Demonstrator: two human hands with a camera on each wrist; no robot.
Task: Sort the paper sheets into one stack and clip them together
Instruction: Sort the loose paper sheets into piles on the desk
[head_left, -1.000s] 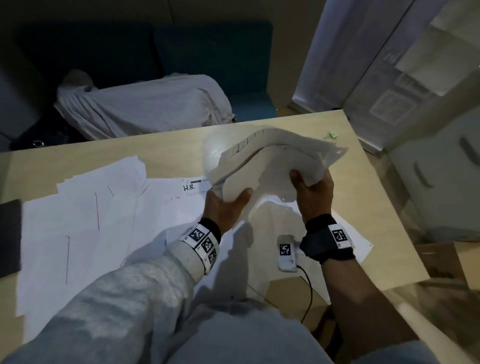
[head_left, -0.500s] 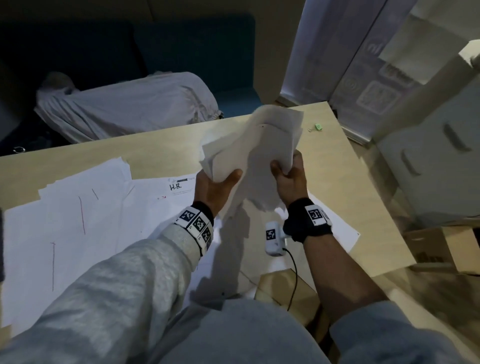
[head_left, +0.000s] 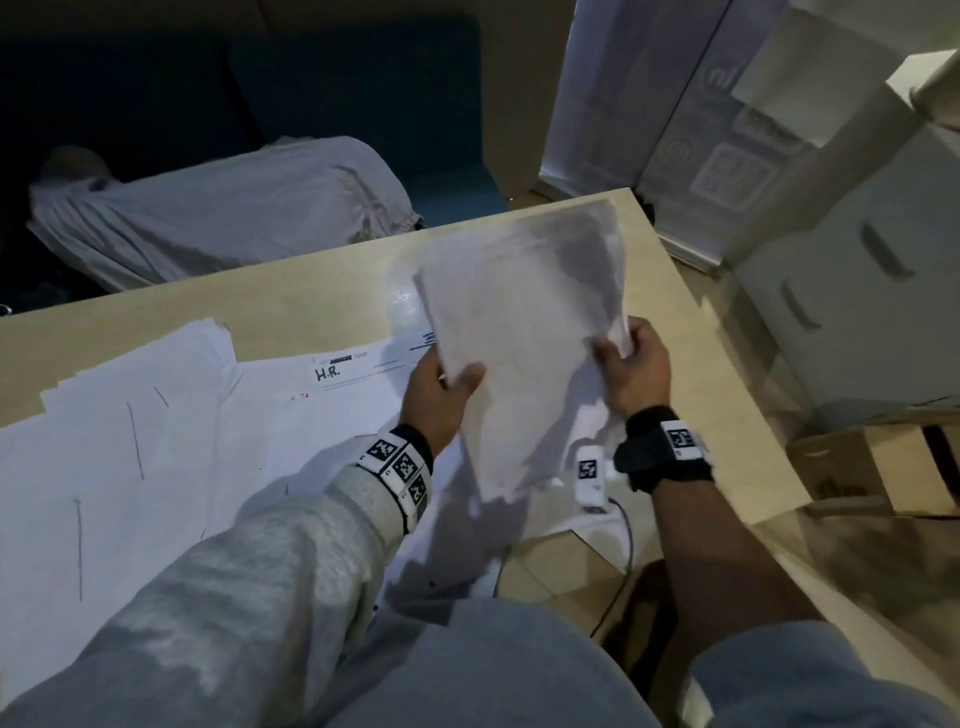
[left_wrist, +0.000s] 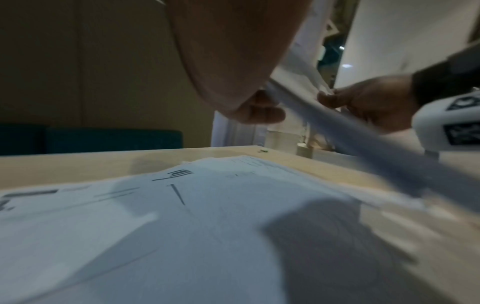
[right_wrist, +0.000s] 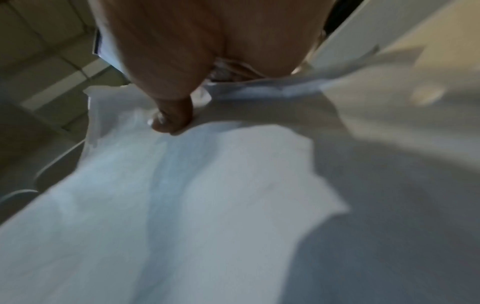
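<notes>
Above the right half of the table (head_left: 332, 291), my two hands hold a bundle of paper sheets (head_left: 524, 332) raised clear of the surface. My left hand (head_left: 434, 400) grips the bundle's left edge, thumb curled over the front and fingers (left_wrist: 259, 111) tucked behind. My right hand (head_left: 634, 369) pinches the right edge, thumb (right_wrist: 174, 115) pressed onto the paper. The bundle is tilted, its top leaning away from me, and it is blurred. Beneath it, more loose sheets (head_left: 156, 457) lie spread flat across the table, overlapping; one near the middle bears the handwritten letters "H.R." (head_left: 327, 372). Beyond the table's far edge, a grey cloth (head_left: 223, 208) is draped over a dark blue sofa (head_left: 363, 88). At the right, a cardboard box (head_left: 883, 467) sits on the floor.
</notes>
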